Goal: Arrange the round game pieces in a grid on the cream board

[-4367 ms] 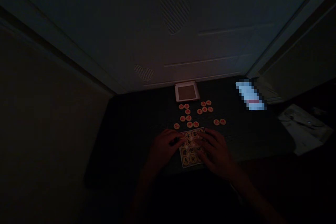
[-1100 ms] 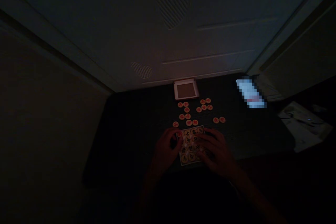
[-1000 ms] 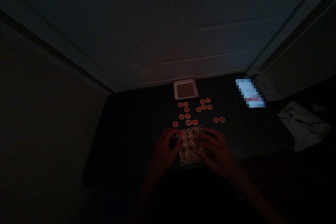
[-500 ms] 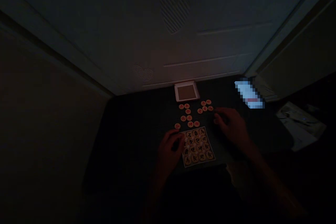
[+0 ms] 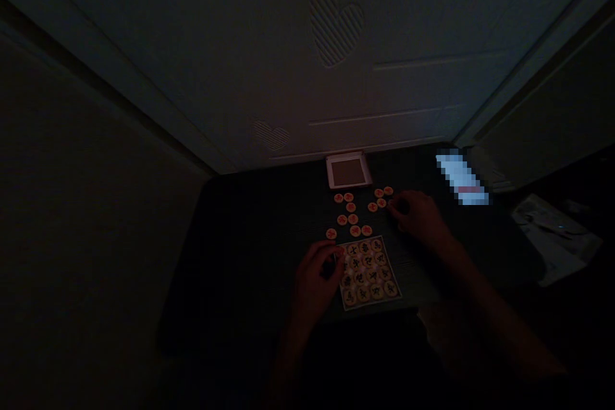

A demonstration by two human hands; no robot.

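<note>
My left hand (image 5: 317, 275) is curled at the left edge of a square tray (image 5: 396, 296), its fingertips closed on the upper left corner and covering some pieces there. Rows of round Chinese chess pieces (image 5: 373, 275) with black characters fill the tray. Beyond it lie loose Chinese chess pieces with red characters, among them a middle cluster (image 5: 353, 219) and a smaller right cluster (image 5: 381, 203). My right hand (image 5: 420, 218) reaches in from the right, thumb and fingers pinched at the outermost piece of that right cluster, mostly hiding it.
A shallow white-rimmed box (image 5: 328, 173) stands against the wall panel with raised hearts (image 5: 336, 22). A lit, blurred-out screen (image 5: 462, 176) lies at the dark table's (image 5: 250, 237) back right. Papers or a pale case (image 5: 552, 237) sit beyond the right edge. The light is very dim.
My right hand has closed in on the right cluster, and its fingertips now cover the outermost red piece. My left hand stays at the tray. The whole view has shifted slightly.
</note>
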